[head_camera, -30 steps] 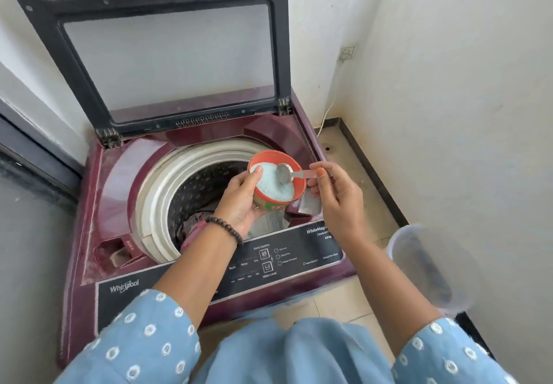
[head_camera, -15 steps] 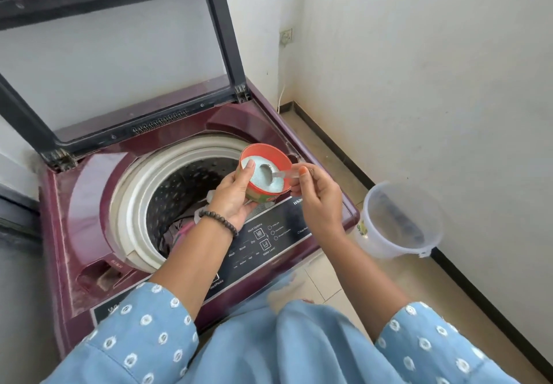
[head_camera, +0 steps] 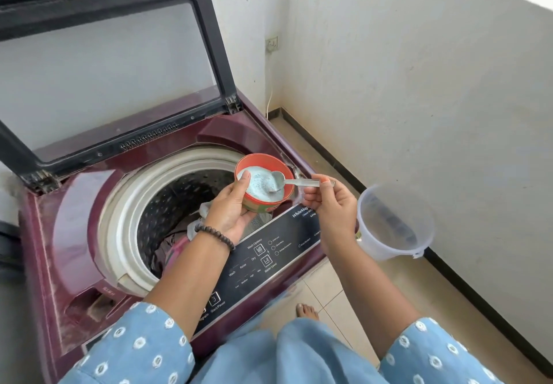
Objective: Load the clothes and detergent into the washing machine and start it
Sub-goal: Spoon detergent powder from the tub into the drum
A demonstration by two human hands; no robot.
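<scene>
Pale blue detergent powder (head_camera: 259, 186) fills the orange tub (head_camera: 264, 184), held just over the washing machine (head_camera: 89, 210) drum's right rim. The left hand (head_camera: 232, 208) cups the tub, fingers wrapped round its wall, thumb on the rim. The right hand (head_camera: 329, 201) pinches the spoon (head_camera: 294, 182) handle, bowl dug into the powder. Best lift level and tip over the clothes (head_camera: 179, 246) inside the drum, not the control panel (head_camera: 269, 261).

bright daylight from upper right, soft shadows, wide-angle bending at edges, slight blur at left edge.
</scene>
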